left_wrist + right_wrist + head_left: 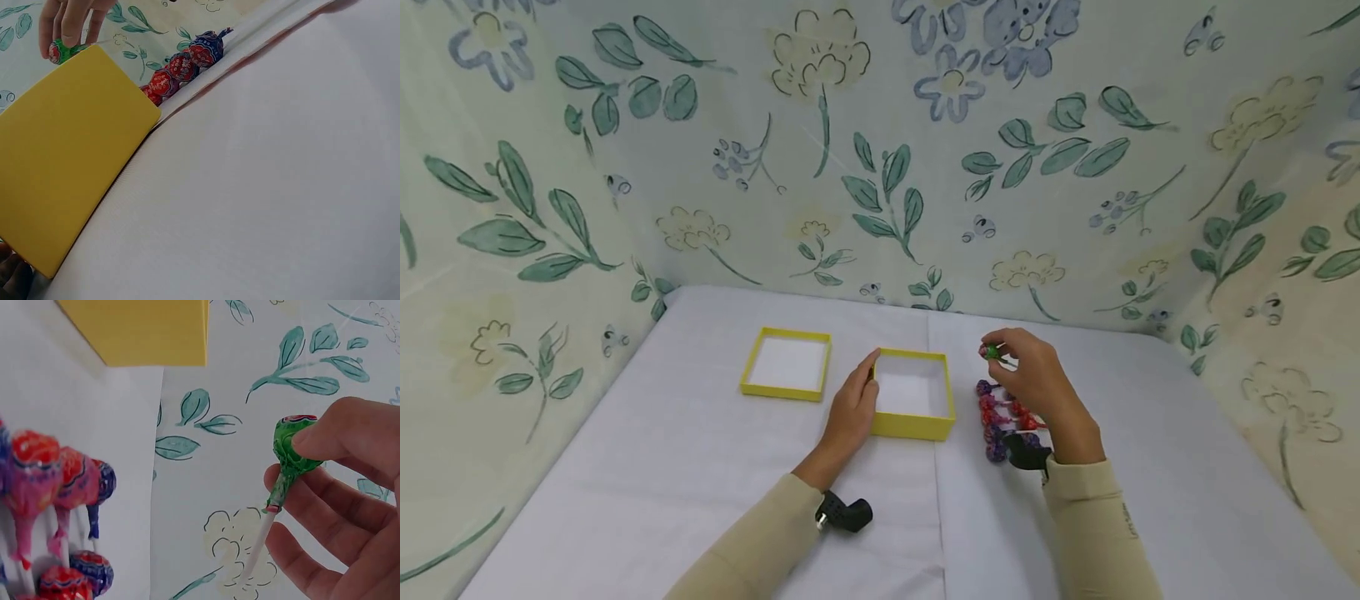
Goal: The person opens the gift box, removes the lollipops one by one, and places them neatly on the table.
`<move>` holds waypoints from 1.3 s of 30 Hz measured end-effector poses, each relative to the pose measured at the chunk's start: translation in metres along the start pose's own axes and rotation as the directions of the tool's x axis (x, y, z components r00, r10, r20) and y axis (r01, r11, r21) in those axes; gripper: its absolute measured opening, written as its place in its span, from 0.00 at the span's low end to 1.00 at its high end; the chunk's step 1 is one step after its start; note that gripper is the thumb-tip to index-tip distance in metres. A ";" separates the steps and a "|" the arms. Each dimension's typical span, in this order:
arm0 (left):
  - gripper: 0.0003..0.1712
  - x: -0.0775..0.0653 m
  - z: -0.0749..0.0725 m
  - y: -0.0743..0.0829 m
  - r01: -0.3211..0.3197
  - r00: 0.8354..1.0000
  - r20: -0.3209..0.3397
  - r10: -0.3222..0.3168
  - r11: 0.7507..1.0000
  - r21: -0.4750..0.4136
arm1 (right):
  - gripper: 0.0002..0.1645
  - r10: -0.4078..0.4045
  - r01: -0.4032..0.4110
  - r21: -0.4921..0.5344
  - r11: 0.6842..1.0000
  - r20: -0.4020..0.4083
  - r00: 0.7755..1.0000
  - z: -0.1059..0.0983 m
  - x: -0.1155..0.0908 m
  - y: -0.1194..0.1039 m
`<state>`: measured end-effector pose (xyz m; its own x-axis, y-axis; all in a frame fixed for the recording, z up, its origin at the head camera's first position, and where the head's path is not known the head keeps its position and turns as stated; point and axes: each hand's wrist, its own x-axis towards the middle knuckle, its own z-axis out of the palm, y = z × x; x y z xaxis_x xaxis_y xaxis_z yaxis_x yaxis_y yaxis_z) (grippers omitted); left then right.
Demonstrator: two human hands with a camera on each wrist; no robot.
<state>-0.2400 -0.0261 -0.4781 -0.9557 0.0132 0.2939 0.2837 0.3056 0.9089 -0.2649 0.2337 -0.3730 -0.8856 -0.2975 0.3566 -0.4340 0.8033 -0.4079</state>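
A green-wrapped lollipop [289, 447] with a white stick is pinched between the thumb and fingers of my right hand [1028, 367], raised above the table. Below that hand, several lollipops [988, 417] in red, pink and purple wrappers lie in rows. With my left hand [848, 408] I rest against the left side of a yellow box [913, 427], whose white inside shows bare in the head view. In the left wrist view the yellow side of the box hides most of the left hand; only dark fingertips show at the lower left corner.
A shallow yellow-rimmed lid [782, 392] lies on the white table [700, 483], left of the box. Floral cloth [880, 167] hangs behind and at both sides of the table. Black wrist cameras [848, 513] sit on both wrists.
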 end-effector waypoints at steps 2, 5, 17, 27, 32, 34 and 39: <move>0.28 0.002 0.000 0.000 -0.014 1.000 -0.002 0.014 1.000 -0.009 | 0.17 0.016 -0.016 0.003 1.000 -0.012 1.000 -0.003 0.000 0.008; 0.28 0.003 0.000 -0.002 0.002 1.000 0.007 -0.002 1.000 -0.015 | 0.16 0.029 -0.028 0.004 1.000 -0.038 0.999 -0.006 -0.001 0.018; 0.28 0.002 0.000 -0.003 0.026 1.000 0.014 -0.026 1.000 -0.007 | 0.17 0.000 0.000 0.003 1.000 -0.053 0.999 -0.003 -0.008 0.050; 0.29 0.001 0.000 -0.002 0.027 1.000 0.011 -0.026 1.000 -0.007 | 0.19 0.119 -0.113 -0.054 0.992 0.140 0.983 0.000 -0.007 0.074; 0.28 0.001 0.001 -0.001 0.031 0.999 0.012 -0.031 0.999 -0.010 | 0.19 0.139 -0.129 -0.079 0.989 0.152 0.979 0.001 -0.004 0.078; 0.28 0.001 0.001 -0.001 0.025 1.000 0.010 -0.025 1.000 -0.010 | 0.18 0.136 -0.125 -0.081 0.989 0.148 0.980 0.003 -0.003 0.079; 0.28 0.000 0.003 -0.001 0.033 0.999 0.012 -0.033 0.999 -0.010 | 0.18 0.148 -0.139 -0.071 0.988 0.155 0.977 0.005 -0.005 0.082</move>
<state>-0.2406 -0.0242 -0.4801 -0.9655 0.0146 0.2599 0.2524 0.2966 0.9210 -0.2973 0.2985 -0.4127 -0.9550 -0.2513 0.1573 -0.2940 0.8712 -0.3931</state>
